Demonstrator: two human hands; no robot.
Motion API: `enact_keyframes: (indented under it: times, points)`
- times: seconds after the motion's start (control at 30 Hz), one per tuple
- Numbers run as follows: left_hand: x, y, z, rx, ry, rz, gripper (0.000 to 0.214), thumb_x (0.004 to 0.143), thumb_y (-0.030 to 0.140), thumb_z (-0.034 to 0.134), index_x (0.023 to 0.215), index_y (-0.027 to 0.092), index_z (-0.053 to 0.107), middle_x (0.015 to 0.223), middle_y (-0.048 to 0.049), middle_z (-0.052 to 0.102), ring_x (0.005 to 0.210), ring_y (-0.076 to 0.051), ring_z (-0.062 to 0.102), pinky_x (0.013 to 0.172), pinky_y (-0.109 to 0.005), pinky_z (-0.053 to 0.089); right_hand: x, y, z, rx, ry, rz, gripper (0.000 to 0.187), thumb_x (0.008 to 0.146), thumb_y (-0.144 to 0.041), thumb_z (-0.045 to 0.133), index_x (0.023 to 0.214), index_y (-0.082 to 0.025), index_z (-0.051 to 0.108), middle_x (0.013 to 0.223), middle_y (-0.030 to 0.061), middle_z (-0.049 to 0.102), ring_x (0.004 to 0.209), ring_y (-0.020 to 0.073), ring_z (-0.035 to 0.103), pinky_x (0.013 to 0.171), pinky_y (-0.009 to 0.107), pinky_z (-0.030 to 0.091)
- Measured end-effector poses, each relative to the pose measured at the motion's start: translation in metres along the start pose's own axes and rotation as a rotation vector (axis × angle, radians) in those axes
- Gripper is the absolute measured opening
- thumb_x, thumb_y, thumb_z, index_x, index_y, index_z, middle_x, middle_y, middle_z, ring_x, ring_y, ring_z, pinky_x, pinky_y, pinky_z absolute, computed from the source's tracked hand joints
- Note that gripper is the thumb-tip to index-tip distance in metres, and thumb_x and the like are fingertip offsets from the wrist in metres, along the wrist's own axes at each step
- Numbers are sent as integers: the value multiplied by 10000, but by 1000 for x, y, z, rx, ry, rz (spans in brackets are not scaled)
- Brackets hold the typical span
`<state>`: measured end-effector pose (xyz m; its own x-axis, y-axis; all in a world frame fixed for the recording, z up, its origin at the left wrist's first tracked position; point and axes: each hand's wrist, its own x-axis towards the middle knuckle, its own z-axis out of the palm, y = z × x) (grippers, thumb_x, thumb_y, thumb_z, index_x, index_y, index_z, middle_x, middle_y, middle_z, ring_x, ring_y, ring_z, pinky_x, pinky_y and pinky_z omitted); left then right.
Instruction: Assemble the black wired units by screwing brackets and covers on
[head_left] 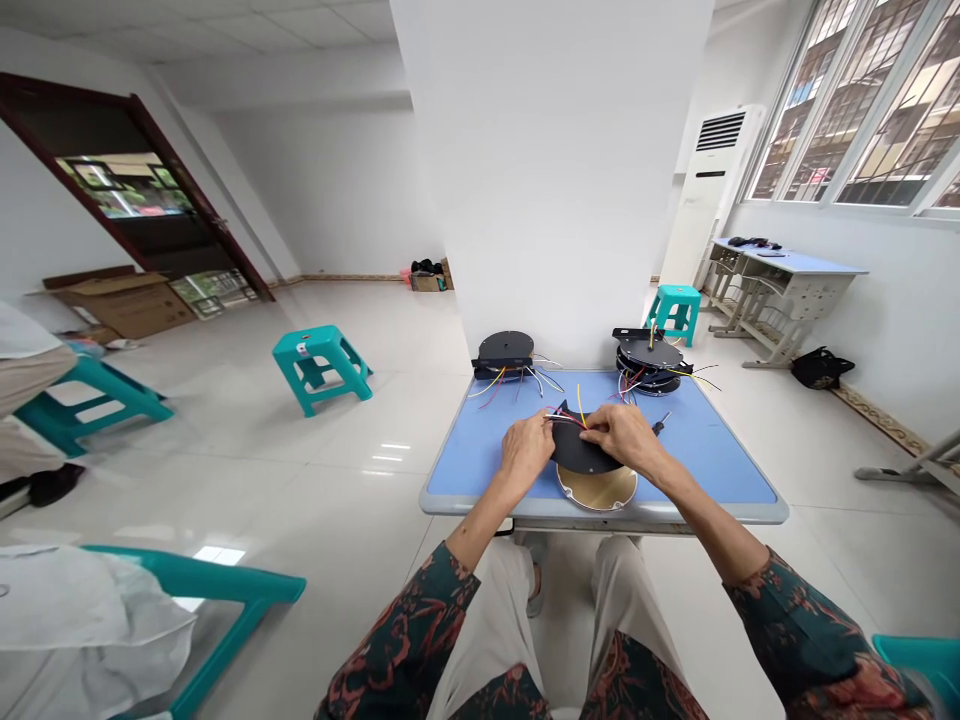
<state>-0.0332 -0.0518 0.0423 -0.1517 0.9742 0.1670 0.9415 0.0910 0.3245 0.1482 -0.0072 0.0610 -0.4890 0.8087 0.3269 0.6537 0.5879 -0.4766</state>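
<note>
The left hand (pixel 527 450) and right hand (pixel 619 435) both bear on a notched black disc plate (pixel 581 452), held just above the table's near edge. The left fingers curl closed around the plate's left side, while the right fingers press together on its top near a bunch of red, yellow and black wires (pixel 566 419); whether they pinch a wire, I cannot tell. One gold-coloured disc (pixel 596 489) lies partly under the plate, and one small screwdriver (pixel 660 425) lies just beyond the right hand on the blue-topped table (pixel 709 470). Farther along the table sit two wired assemblies: a stack of about three black discs (pixel 651 353) on the right and a black disc unit (pixel 505 350) on the left. Five teal plastic stools (pixel 321 365) stand around the room.
</note>
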Motion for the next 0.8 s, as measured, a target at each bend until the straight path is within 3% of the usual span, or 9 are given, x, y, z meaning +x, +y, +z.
enact_keyframes:
  times: [0.2,0.4,0.57,0.8]
  points:
    - [7,-6,-5,73,-51,51,288,1008,251,412,1051,216,694,991,-129,765,954,-276,717,757,-313,450,10,-1,1,286,23,166,171,731,-257,686,574,-203,726,526,-14,657,563,134,575,602,247,390]
    - [3,-5,14,144,-88,123,316,1024,250,370,1169,210,648,1013,-147,755,974,-273,717,801,-330,470,6,15,10,644,40,246,239,675,-395,723,575,-178,722,510,11,660,516,136,579,583,258,441]
    - [0,-4,29,192,-104,147,332,1030,245,336,1189,209,625,983,-152,756,947,-284,727,796,-345,485,-2,23,16,731,137,267,311,661,-477,737,606,-172,707,522,17,658,512,139,576,585,276,465]
    - [-1,-4,37,255,-129,184,366,1013,155,293,1201,186,605,960,-155,758,949,-276,733,794,-336,494,-17,27,23,843,269,261,322,676,-491,758,632,-176,706,539,3,627,547,145,572,632,302,479]
